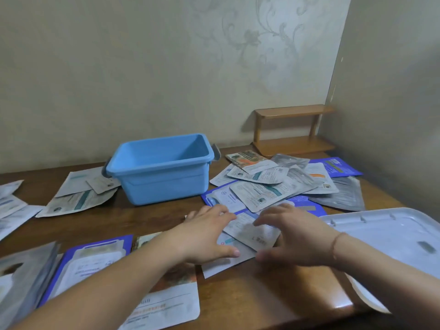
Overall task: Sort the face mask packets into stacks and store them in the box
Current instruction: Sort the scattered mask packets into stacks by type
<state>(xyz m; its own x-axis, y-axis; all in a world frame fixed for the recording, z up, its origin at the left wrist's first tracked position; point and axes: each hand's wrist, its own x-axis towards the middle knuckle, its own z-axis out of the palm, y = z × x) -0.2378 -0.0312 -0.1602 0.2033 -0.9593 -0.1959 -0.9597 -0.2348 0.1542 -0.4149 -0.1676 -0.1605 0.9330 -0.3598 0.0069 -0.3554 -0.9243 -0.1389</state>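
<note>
On the bench (250, 294), centre front, both hands reach over a small overlap of white face mask packets (247, 231). Left hand (204, 236) lies flat, fingers straight, on the packets' left edge; right hand (292, 236) hovers or rests over the right edge, fingers loosely spread, motion-blurred, grip unclear. A bigger unsorted pile (285, 184) sits behind, right of the empty blue box (162, 167). More packets lie left and near front; the lid (392, 234) lies at right. Packets look thin, light, floppy, glossy foil, likely slippery when stacked. Best squared from both side edges, then pinched along an edge, several together.
</note>
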